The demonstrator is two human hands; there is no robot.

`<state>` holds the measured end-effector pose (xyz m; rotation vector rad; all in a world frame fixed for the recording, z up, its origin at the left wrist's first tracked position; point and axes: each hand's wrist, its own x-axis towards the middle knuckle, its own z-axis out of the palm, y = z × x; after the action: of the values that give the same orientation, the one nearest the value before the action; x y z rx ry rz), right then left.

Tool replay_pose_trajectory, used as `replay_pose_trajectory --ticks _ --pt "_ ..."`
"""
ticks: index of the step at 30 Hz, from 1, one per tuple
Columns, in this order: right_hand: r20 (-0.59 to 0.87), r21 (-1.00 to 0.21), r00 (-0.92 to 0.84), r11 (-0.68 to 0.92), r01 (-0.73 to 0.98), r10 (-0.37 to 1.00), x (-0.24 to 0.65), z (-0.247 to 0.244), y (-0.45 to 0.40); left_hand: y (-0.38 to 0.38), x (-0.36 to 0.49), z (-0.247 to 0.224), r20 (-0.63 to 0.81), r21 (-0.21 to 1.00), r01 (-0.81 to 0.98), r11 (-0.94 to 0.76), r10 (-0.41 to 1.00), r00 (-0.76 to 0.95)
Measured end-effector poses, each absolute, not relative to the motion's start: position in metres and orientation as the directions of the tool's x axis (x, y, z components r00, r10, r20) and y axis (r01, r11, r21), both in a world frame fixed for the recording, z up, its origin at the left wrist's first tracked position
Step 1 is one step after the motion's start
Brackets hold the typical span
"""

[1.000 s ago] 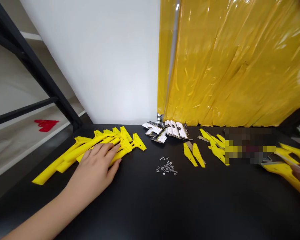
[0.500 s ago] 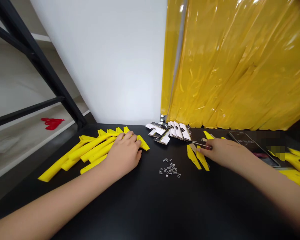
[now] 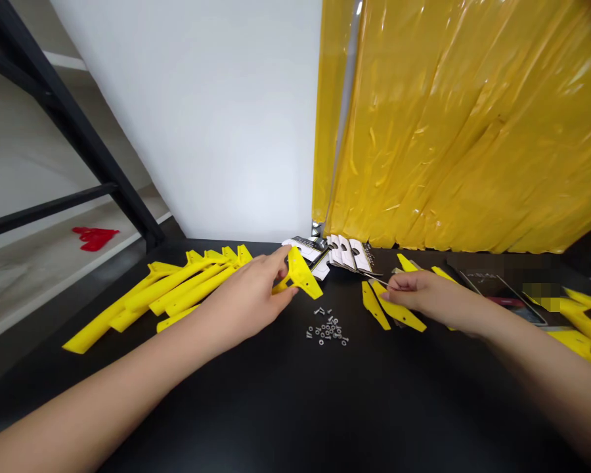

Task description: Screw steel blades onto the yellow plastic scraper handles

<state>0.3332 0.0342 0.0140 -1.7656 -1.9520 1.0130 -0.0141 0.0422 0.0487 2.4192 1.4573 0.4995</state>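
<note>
My left hand (image 3: 261,289) is closed on a yellow handle piece (image 3: 303,272), whose flat end with small holes sticks out past the fingers. To its left several long yellow handles (image 3: 177,292) lie side by side. My right hand (image 3: 411,291) pinches a thin metal tool (image 3: 375,278) that points left. Under and beside its fingers are flat yellow blade-shaped pieces (image 3: 402,314), with another (image 3: 375,307) just left of them. Between my hands small screws and nuts (image 3: 329,328) lie in a loose pile.
White and black folded cards (image 3: 347,253) stand at the back of the black table (image 3: 295,407). A dark flat package (image 3: 492,289) and more yellow parts (image 3: 584,328) lie at the right. Beyond are a yellow plastic sheet (image 3: 448,131) and a shelf with a red item (image 3: 96,238).
My left hand has lifted the yellow handle piece slightly and turned it. A blade-shaped piece by my right hand has swung to a flatter angle. The view has shifted a little.
</note>
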Motion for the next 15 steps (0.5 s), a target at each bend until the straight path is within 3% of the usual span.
replay_pose_trajectory --ticks 4,7,9,12,15 --pt "-0.146 -0.836 -0.198 -0.014 0.549 0.969 0.322 0.026 0.025 0.040 -0.003 0.056 0.123 0.718 0.595 -0.362 0.906 0.404" --pt "-0.095 -0.947 -0.191 -0.029 0.321 0.977 0.310 0.032 0.015 0.033 0.006 0.062 -0.024 0.863 0.451 -0.226 0.874 0.485" --pt "-0.087 -0.961 -0.194 -0.030 0.276 0.977 0.305 0.033 0.011 0.027 0.009 0.065 -0.141 0.927 0.367 -0.077 0.836 0.530" --pt "-0.049 -0.912 -0.188 0.033 0.408 0.981 0.309 0.031 0.014 0.019 0.011 0.064 -0.239 0.950 0.304 0.068 0.783 0.574" --pt "-0.025 -0.738 -0.201 0.117 0.664 0.979 0.327 0.021 0.026 0.015 0.009 0.058 -0.312 0.946 0.269 0.181 0.730 0.608"
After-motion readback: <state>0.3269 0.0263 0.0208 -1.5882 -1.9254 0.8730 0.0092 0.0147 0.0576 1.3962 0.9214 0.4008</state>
